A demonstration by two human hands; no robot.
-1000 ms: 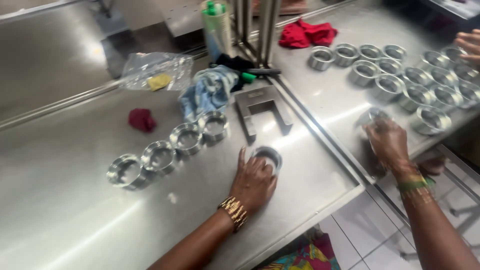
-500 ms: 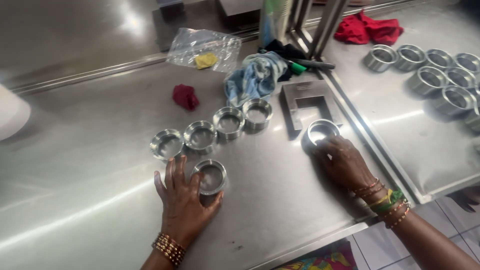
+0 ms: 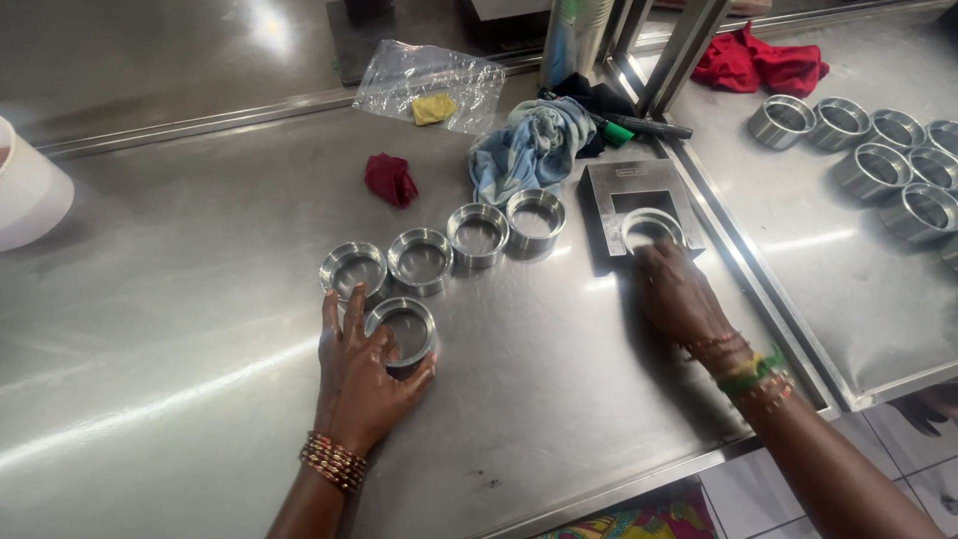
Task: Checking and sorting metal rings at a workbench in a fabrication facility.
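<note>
Steel ring (image 3: pixel 401 331) clasped by left hand (image 3: pixel 359 374); right hand (image 3: pixel 679 294) grips ring (image 3: pixel 649 228) in gauge (image 3: pixel 639 205).

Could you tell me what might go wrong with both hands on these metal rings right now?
The right hand is pushing a ring into the U-shaped gauge block; fingertips could get pinched against its inner edges. The left hand holds another ring close to the row of four rings; a careless slide might knock that row out of line.
</note>
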